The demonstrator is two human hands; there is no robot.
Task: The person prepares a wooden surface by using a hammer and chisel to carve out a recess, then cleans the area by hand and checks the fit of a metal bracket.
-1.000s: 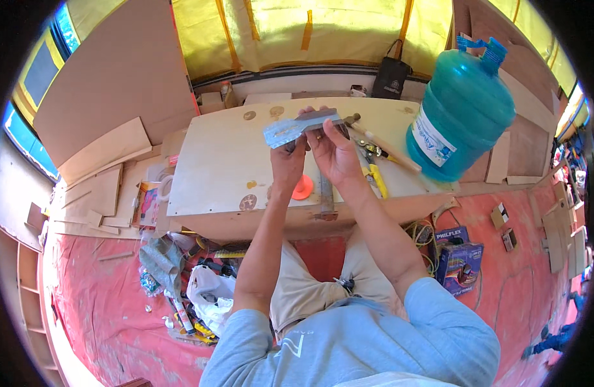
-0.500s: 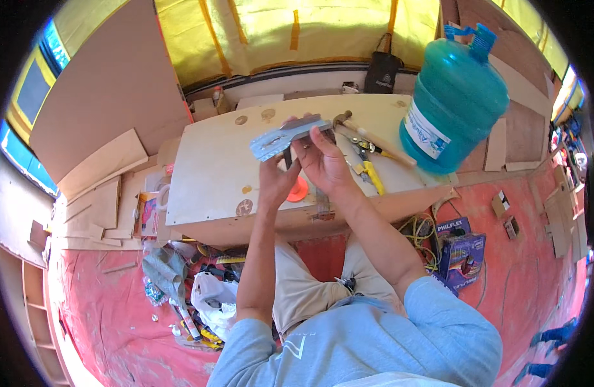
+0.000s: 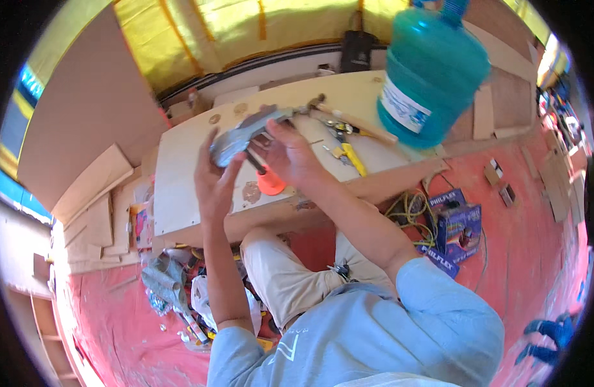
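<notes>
Over the table (image 3: 181,168), I am holding up a metal piece (image 3: 235,140).
My left hand (image 3: 214,184) is gripping one end, my right hand (image 3: 290,158) the other; it is not resting on the table. A hammer (image 3: 351,121) is lying free, and blur is hiding how finished the piece is.

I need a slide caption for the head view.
Left hand and right hand holding a silvery object above a pale worktop, near a hammer.
</notes>
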